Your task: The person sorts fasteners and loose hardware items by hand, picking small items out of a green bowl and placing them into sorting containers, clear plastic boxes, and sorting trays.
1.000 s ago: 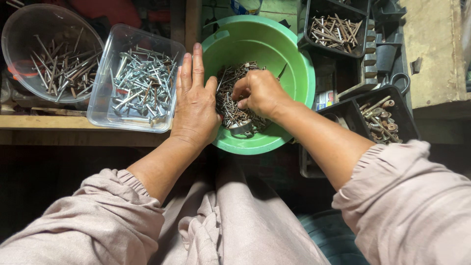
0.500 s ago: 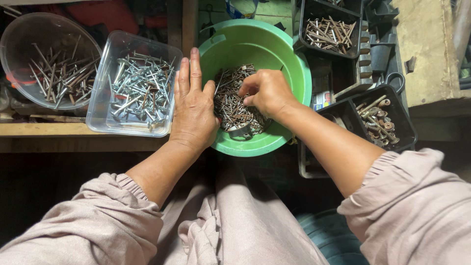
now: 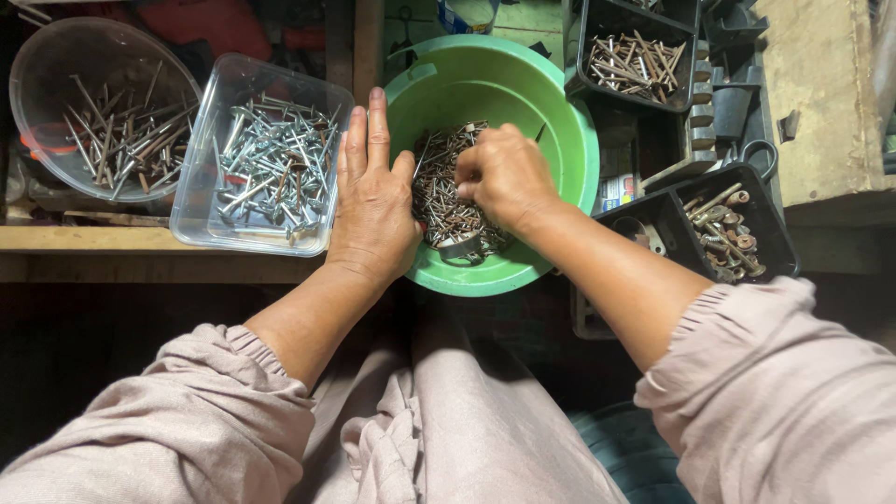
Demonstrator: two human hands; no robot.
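A green plastic bowl (image 3: 560, 112) holds a heap of rusty nails (image 3: 439, 191) and a grey metal clamp (image 3: 459, 245). My left hand (image 3: 371, 196) lies flat with fingers apart against the bowl's left rim, holding nothing. My right hand (image 3: 504, 177) is inside the bowl with its fingers curled into the nails; the fingertips are hidden, so whether they pinch a nail cannot be told.
Left of the bowl sit a clear rectangular tub of shiny nails (image 3: 271, 163) and a clear round tub of long nails (image 3: 93, 121) on a wooden shelf (image 3: 112, 238). Black trays with rusty nails (image 3: 639, 51) and rusty screws (image 3: 723, 229) stand to the right.
My right hand has shifted a little up and left within the nails. My left hand has stayed on the bowl's rim.
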